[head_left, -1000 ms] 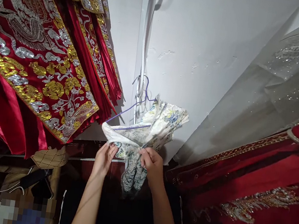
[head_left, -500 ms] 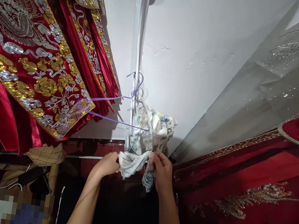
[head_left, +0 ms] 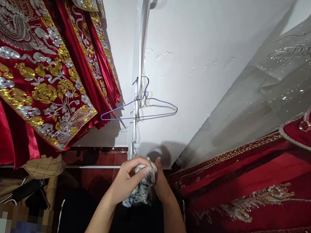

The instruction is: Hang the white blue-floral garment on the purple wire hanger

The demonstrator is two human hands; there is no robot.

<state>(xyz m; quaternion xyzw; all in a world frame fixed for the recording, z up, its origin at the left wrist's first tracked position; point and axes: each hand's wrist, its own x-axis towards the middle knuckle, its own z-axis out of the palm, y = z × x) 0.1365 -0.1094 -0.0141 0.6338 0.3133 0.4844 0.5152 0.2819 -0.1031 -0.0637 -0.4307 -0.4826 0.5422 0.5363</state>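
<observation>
White wall [head_left: 213, 43], purple hanger [head_left: 142, 108], red embroidered robes [head_left: 34, 67]

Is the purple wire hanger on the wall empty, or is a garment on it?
Empty. The purple wire hanger hangs bare against the white wall; the floral cloth is bunched between the left hand and right hand below it.

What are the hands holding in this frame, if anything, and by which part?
Both hands hold the floral cloth, bunched between them. The left hand wraps its upper part, and the right hand presses from the other side. Its lower end hangs free. The purple hanger hangs bare.
</observation>
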